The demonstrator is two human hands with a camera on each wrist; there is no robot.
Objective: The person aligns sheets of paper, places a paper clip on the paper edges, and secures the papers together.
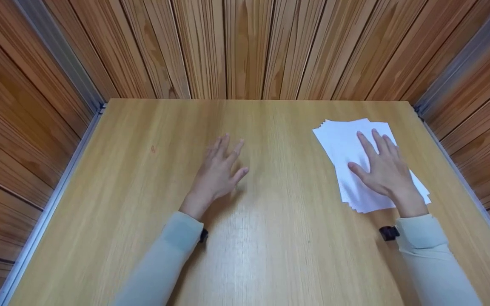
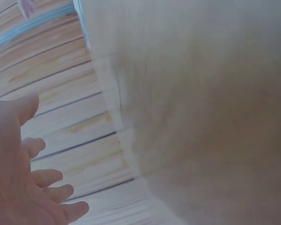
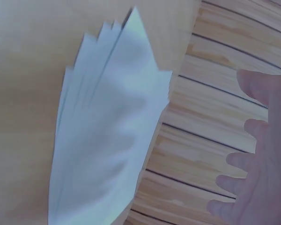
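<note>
Clearly, the R wrist cam adds what the head view hides: a gap btwn the R hand (image 1: 382,165) and the white paper stack (image 1: 343,153), w/ finger shadows falling across the top sheet. From the head cam alone, that hand seems laid flat on it. L wrist view shows the L hand's (image 1: 217,170) palm side, lower left of frame; the head view gives mostly its back. Both hands wide: R fingers spread, thumb out, over the stack; L fingers apart, slightly bent, above the table (image 1: 279,238) near mid-frame, its shadow just beside. Stack sits upper right of the head frame, sheets fanned, corners jutting unevenly, near the table's far and R edges. Far edge meets the plank wall (image 1: 245,51) at top of frame; a metal rail (image 1: 52,204) runs down the L side. Broad stretch of tabletop btwn the hands, plus more to the L.
</note>
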